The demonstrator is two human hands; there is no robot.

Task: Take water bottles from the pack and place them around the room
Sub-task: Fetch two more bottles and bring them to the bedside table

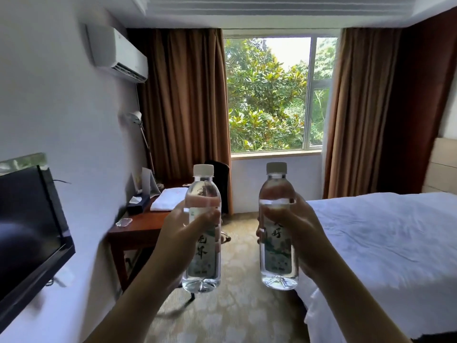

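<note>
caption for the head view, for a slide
Left hand and right hand each hold a capped water bottle upright facing a hotel room window.

Hotel room: made bed, desk, wall TV, air conditioner, curtains.

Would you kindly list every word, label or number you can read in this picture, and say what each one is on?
Left bottle, held by the left hand: two large dark Chinese characters on the label, too blurred to read with certainty.
Right bottle, held by the right hand: the lower large character reads "好"; the one above is cut off.
Small print low on both labels: too small to read.
Card on the desk: no legible text.
</note>
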